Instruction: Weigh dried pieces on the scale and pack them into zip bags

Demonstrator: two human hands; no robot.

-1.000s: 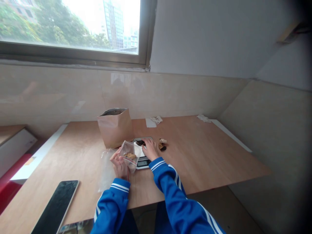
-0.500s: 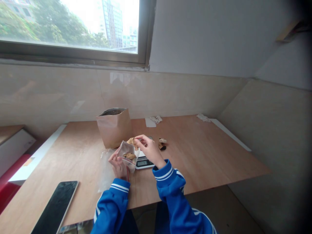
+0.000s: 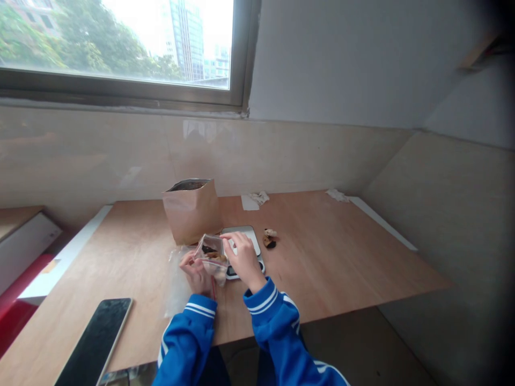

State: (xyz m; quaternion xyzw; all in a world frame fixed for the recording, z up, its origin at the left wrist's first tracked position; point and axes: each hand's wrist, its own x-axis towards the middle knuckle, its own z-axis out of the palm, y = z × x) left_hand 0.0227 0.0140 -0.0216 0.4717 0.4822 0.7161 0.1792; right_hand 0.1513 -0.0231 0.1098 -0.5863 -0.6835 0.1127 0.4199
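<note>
My left hand (image 3: 196,274) is closed on the left side of a small clear zip bag (image 3: 218,272), which is tilted with its mouth open. Brown dried pieces (image 3: 215,257), perhaps mushroom, lie inside it. The thumb and fingers of my right hand (image 3: 243,257) pinch the bag's upper right edge. Behind that hand, and partly hidden by it, is a white kitchen scale (image 3: 250,234). A few similar dried pieces (image 3: 270,238) lie on the table to the right of the scale.
A brown paper bag (image 3: 191,212) stands open behind my hands. Beneath my left hand lies flat clear plastic (image 3: 176,284). A dark phone (image 3: 94,343) rests at the table's front left. Crumpled tissue and white paper (image 3: 250,202) are near the wall.
A dried piece that my right hand held over the bag has gone into it. That hand's fingers now grip the bag's edge, and more of the scale shows.
</note>
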